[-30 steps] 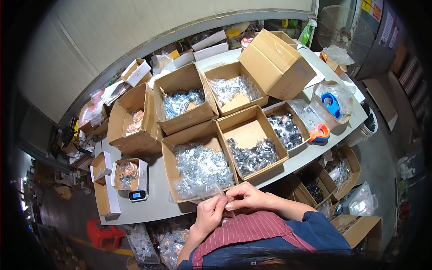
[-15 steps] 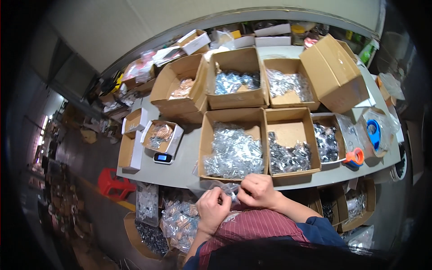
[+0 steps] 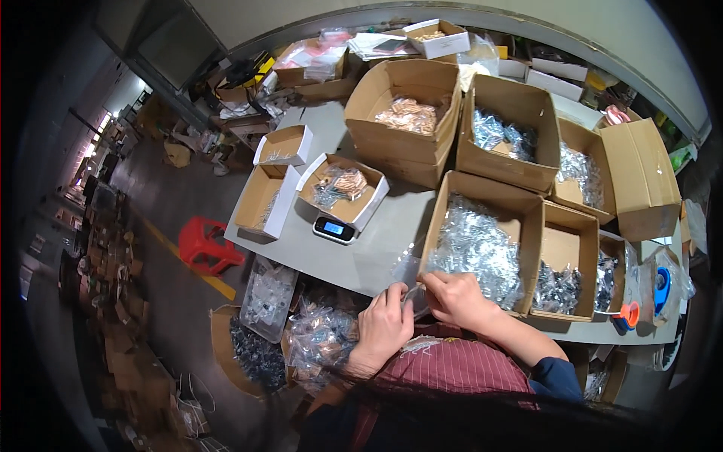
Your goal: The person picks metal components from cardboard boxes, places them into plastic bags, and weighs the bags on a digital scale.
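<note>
Bag of thin, clear plastic [image 3: 409, 270] pinched between two bare hands at the near edge of a grey counter [image 3: 290, 252].

The left hand [image 3: 386, 322] has its fingers bent in close on the bag, and the right hand [image 3: 458, 300] is curled, knuckles up, its fingertips closed on the plastic; whether anything lies inside, I cannot tell. At two o'clock from the bag, just beside it, an open brown cardboard box [image 3: 489, 197] holds clear packets of silvery pieces. At ten o'clock sits a small black-and-white digital scale [image 3: 334, 229] with a lit blue screen, a white-sided cardboard tray [image 3: 369, 213] of copper-coloured pieces right behind it. Well off at nine o'clock, a red plastic stool [image 3: 207, 241] stands on the floor.
</note>
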`<control>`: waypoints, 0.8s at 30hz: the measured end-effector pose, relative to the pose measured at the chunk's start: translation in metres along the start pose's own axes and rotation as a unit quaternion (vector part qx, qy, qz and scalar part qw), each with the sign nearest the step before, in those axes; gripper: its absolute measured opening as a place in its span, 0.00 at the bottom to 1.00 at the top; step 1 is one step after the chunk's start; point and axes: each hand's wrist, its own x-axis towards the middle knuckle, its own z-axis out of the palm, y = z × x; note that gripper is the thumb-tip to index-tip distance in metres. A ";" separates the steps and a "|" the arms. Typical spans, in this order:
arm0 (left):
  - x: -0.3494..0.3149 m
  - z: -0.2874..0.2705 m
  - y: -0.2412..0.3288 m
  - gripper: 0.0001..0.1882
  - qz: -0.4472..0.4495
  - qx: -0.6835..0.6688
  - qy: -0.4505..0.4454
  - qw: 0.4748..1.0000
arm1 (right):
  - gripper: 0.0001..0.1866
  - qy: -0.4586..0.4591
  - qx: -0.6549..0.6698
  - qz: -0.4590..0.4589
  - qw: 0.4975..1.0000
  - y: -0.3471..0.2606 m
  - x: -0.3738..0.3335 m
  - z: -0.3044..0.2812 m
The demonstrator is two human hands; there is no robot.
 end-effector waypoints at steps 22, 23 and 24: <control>0.049 -0.054 -0.204 0.11 -0.139 -0.022 0.023 0.990 | 0.30 -0.128 -0.317 0.080 0.936 0.111 0.279 0.211; 0.050 -0.054 -0.213 0.11 -0.137 -0.025 0.023 0.990 | 0.27 -0.093 -0.323 0.067 0.940 0.117 0.283 0.219; 0.053 -0.053 -0.225 0.11 -0.132 0.000 0.050 0.990 | 0.26 -0.109 -0.263 0.069 0.956 0.127 0.287 0.217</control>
